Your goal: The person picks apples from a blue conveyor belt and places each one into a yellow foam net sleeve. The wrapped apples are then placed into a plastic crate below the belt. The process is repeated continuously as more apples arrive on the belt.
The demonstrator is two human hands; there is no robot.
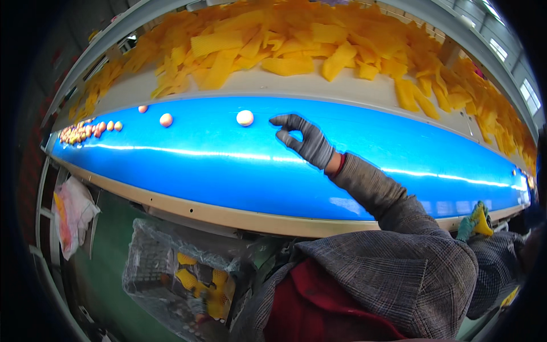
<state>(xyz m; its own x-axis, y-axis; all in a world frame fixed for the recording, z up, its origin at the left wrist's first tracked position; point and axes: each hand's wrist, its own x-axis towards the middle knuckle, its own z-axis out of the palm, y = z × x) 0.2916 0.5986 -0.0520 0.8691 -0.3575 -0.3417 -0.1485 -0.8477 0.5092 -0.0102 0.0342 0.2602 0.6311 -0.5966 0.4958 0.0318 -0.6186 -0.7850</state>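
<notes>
My right hand (304, 141), in a grey striped glove, reaches over the blue conveyor belt (205, 184). Its thumb and fingers are curved and apart, with nothing between them. Just left of the fingertips, apart from them, lies a pale apple (245, 118). Further left is a second apple (166, 120), with a third apple (143, 109) near the belt's far edge. Down in a plastic-lined crate (147, 252) is my left hand (197, 302), gloved and blurred, beside fruit in yellow foam nets (217, 295). Whether it holds anything is unclear.
Many yellow foam net sleeves (288, 66) are heaped on the ledge behind the belt. Several apples (81, 132) crowd the belt's left end. A co-worker's green-gloved hand (468, 224) holds a yellow foam net (483, 222) at right. A plastic bag (77, 209) hangs at left.
</notes>
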